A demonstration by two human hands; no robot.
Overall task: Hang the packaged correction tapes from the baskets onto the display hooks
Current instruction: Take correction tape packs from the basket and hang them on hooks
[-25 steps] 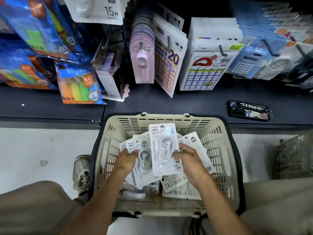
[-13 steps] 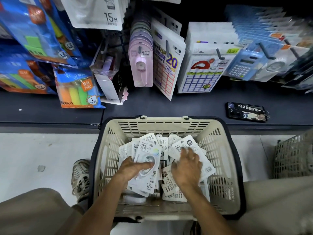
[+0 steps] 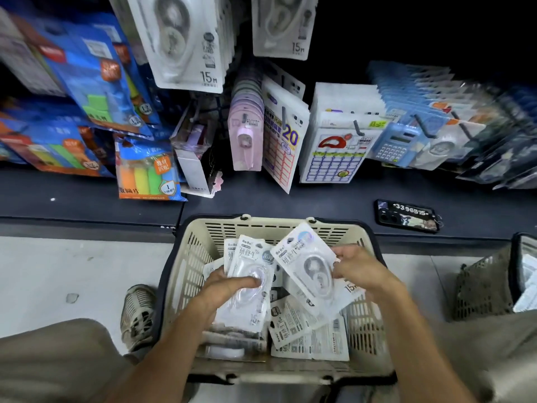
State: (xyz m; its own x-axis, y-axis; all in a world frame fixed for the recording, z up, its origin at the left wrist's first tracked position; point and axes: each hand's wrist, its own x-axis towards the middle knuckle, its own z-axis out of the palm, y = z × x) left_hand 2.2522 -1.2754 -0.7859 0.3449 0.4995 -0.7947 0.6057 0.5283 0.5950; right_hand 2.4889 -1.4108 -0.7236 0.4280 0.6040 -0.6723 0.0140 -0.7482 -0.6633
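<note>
Head view: right hand [image 3: 359, 270] has just lifted a white blister-packed correction tape [image 3: 312, 266] at two o'clock of the left hand's [image 3: 229, 289] gripped stack [image 3: 247, 286] over the beige plastic basket [image 3: 200, 248], readying hanging.

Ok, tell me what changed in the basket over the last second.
The right hand went from flat on the pile to lifting one correction tape pack tilted. The left hand keeps its grip on a stack of packs. Basket and phone stayed put.
</note>
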